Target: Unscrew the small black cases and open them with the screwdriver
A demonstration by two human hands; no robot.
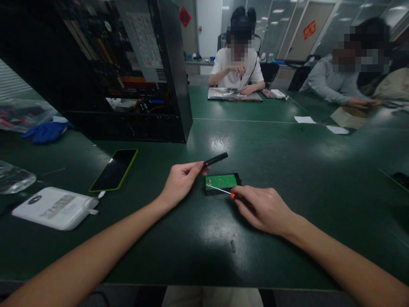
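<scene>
Smooth, glossy tabletop [271,153]; shiny metal screwdriver shaft [219,189]; glassy phone screen [115,169]

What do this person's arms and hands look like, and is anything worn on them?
Both grips are ordinary human hands, left hand and right hand, without gloves. The left forearm and right forearm are bare: no sleeves, watch, bracelet, cables or markings show.

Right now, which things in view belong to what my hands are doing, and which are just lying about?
In use:
green board, in a black case
screwdriver, in your right hand, tip at the board
black piece, in your left hand

Apparently just lying about:
phone
white device
blue glove
computer tower
</scene>
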